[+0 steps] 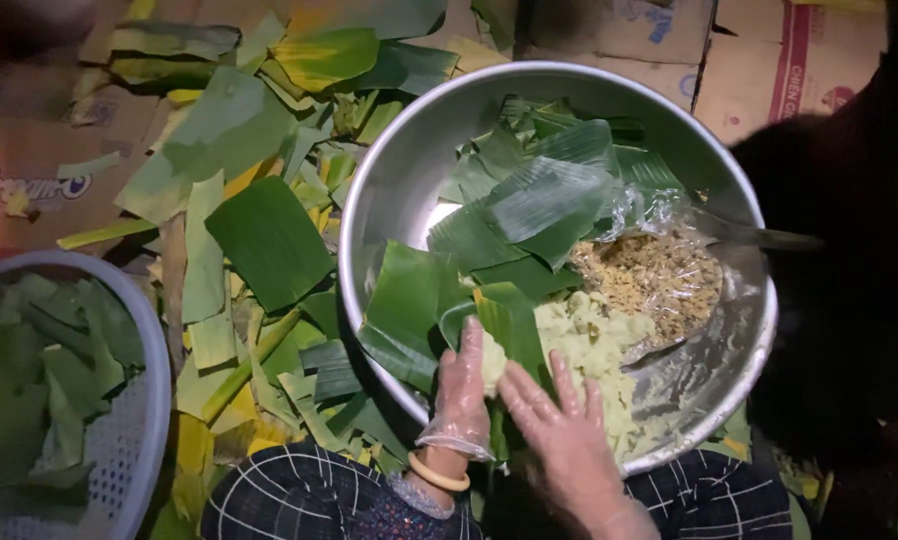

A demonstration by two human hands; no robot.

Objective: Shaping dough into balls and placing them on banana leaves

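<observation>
Head view, looking straight down: showed a wide steel bowl (369, 190) on a floor strewn with cut leaf scraps (269, 240) over flattened cardboard (29, 170). Found both hands in thin clear gloves at the near rim of the bowl. Saw the left hand (464, 385) upright with fingers loosely curled, cupping the edge of a folded green leaf (514, 320) and a small pale lump (493, 365) tucked against it. Saw the right hand (564, 425) open, fingers spread and laid flat, touching the lump and the near side of the leaf; gripped nothing as far as could be told.

Judged the wrap as barely begun: leaf bent into a fold but not closed, lump only just placed, none of the crumbly filling (654, 275) on it yet. Counted no finished parcels anywhere in view. Noted plenty left to use: a large heap of pale dough (594, 340) just beyond the hands, the filling in its clear plastic bag beside that, a spoon (759, 238) resting on the far rim, and a stack of whole leaf pieces (549, 195) in the back half of the bowl. Noted more leaves in a pale mesh basket (154, 400) well apart on the left.
</observation>
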